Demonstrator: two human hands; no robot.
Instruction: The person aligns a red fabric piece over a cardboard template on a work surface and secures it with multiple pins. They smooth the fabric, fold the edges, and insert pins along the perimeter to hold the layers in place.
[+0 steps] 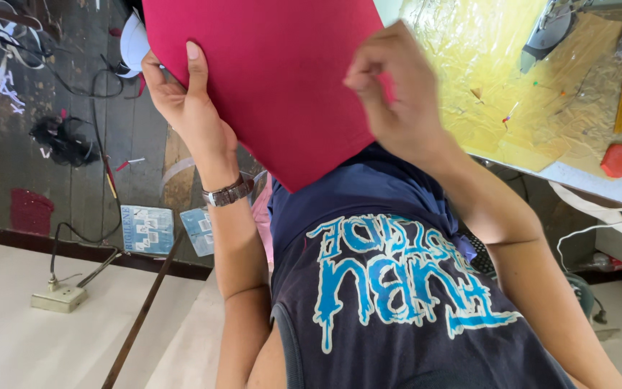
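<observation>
Your left hand [188, 108] and right hand [390, 94] pinch opposite edges of the flat crimson fabric sheet [275, 79], stretching it taut (clear of the yellow plastic-covered table [498, 108]).

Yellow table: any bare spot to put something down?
Yellow table: bare between the red sheet under the right hand and the small scraps. Crowded at the far edge: orange lump, grey machine. Left hand grips the sheet's other edge.

A yellow-covered counter [498, 108] carries a red lump [619, 159], perhaps a pincushion. On the floor [73, 180] lie booklets [147, 229] and cables [73, 86].
</observation>
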